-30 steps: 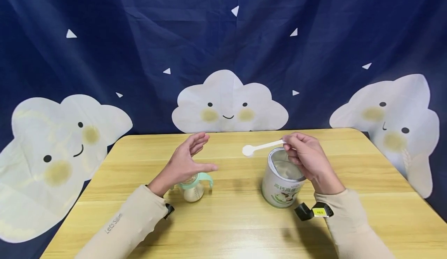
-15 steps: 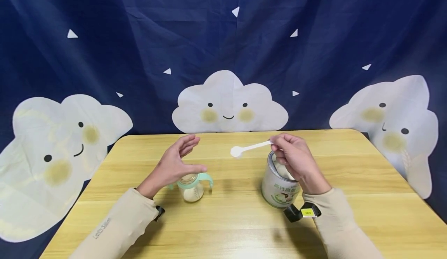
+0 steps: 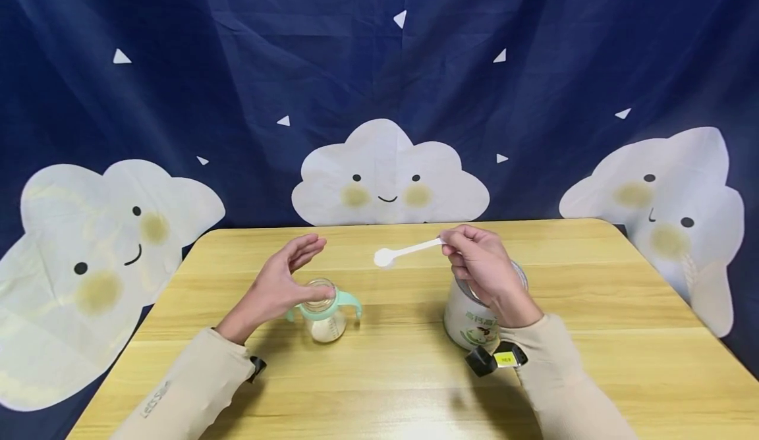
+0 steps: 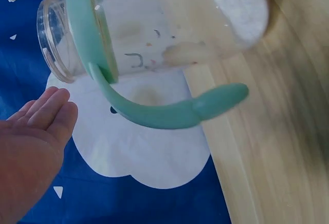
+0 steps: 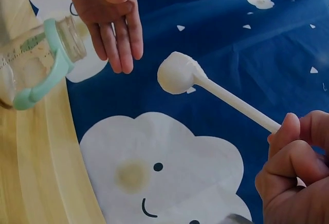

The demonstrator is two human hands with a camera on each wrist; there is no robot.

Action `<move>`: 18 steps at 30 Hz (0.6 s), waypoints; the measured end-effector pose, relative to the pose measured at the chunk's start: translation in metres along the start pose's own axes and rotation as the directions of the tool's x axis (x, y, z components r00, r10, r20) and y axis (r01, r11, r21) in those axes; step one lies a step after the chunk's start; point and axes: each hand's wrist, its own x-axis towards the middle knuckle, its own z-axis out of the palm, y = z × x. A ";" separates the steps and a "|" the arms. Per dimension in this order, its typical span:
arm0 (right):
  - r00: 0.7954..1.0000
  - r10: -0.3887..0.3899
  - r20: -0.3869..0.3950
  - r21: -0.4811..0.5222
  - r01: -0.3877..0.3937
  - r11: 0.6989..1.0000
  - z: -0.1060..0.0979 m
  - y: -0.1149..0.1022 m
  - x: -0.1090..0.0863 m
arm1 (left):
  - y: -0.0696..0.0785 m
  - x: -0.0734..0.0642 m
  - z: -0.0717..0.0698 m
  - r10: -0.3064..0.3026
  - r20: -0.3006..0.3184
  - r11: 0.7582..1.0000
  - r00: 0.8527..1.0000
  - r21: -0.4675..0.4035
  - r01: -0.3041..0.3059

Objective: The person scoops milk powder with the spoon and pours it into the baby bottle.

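Note:
My right hand [image 3: 479, 265] pinches the end of a white scoop's handle, holding it level above the table. White powder fills the bowl of the scoop [image 5: 177, 74]. Below and behind that hand stands a powder tin [image 3: 471, 321], its top partly hidden by the hand. A clear baby bottle [image 3: 327, 327] with a mint-green collar and two handles stands upright and uncapped on the left, some whitish contents at its bottom. My left hand [image 3: 281, 282] hovers at the bottle's neck with fingers straight and thumb spread, holding nothing. The left wrist view shows the bottle's handle [image 4: 169, 115] close up.
The wooden table [image 3: 391, 374] runs back to a dark blue curtain [image 3: 249, 84] printed with smiling white clouds. Black wrist cameras sit under both forearms, the right one [image 3: 495, 359] overlapping the tin's lower edge in the head view.
My right hand has carried the filled scoop leftward from over the tin, toward the bottle. My left hand has shifted left and slightly down, uncovering the bottle's neck.

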 end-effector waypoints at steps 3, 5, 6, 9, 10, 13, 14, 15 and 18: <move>1.000 0.002 0.004 0.013 -0.002 1.000 0.004 0.003 0.002 | -0.004 -0.002 -0.002 0.015 0.013 1.000 1.000 -0.001 -0.015; 1.000 -0.001 0.012 0.010 0.000 1.000 0.006 0.005 0.004 | -0.007 -0.004 -0.002 0.016 0.019 1.000 1.000 0.007 -0.016; 1.000 -0.003 0.013 0.006 0.003 1.000 0.007 0.006 0.004 | -0.007 -0.005 -0.003 0.019 0.023 1.000 1.000 0.012 -0.019; 1.000 -0.006 0.013 -0.011 0.006 1.000 0.011 0.008 0.005 | -0.011 -0.007 -0.004 0.016 0.029 1.000 0.999 0.022 -0.016; 1.000 -0.005 0.011 -0.016 0.005 1.000 0.012 0.008 0.006 | -0.012 -0.008 -0.004 0.011 0.028 1.000 1.000 0.022 -0.011; 1.000 0.000 0.001 -0.019 0.000 1.000 0.017 0.011 0.008 | -0.016 -0.010 -0.005 0.008 0.028 1.000 1.000 0.023 -0.009; 1.000 0.002 -0.002 -0.019 -0.002 1.000 0.019 0.011 0.008 | -0.018 -0.011 -0.005 0.011 0.028 1.000 1.000 0.025 -0.011; 1.000 0.003 -0.003 -0.018 -0.003 1.000 0.020 0.012 0.008 | -0.020 -0.011 -0.006 0.013 0.028 1.000 1.000 0.026 -0.014; 1.000 0.004 0.002 -0.020 -0.004 1.000 0.025 0.013 0.009 | -0.025 -0.014 -0.006 0.020 0.030 0.999 0.999 0.033 -0.021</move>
